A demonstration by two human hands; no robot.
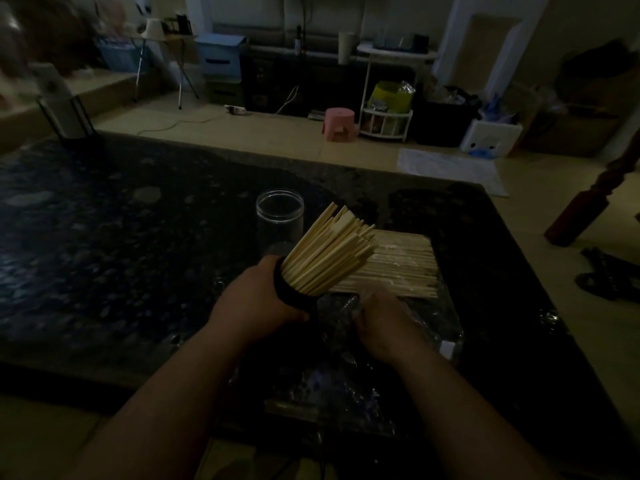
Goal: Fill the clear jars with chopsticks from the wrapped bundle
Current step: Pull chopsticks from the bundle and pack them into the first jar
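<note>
The wrapped bundle [398,268] lies crosswise just beyond my right hand [384,323].
My left hand [256,299] grips the filled jar [294,296] (tilted rightward); the right's hold is unreadable.

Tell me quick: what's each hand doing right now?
Left hand: grip closed around the dark-rimmed jar packed with pale wooden chopsticks.
Right hand: at the plastic-wrapped chopstick bundle; grip cannot be told.

very dim and underexposed, with a green-yellow cast. the floor [277,133] at 12 o'clock is the brightest area; the countertop [104,237] is near black. pale chopsticks [329,254] stand out. small glints on the wrap [446,327] at 4 o'clock. the right hand [384,323] is soft with blur; the 10 o'clock corner is smeared; edges bow.
</note>
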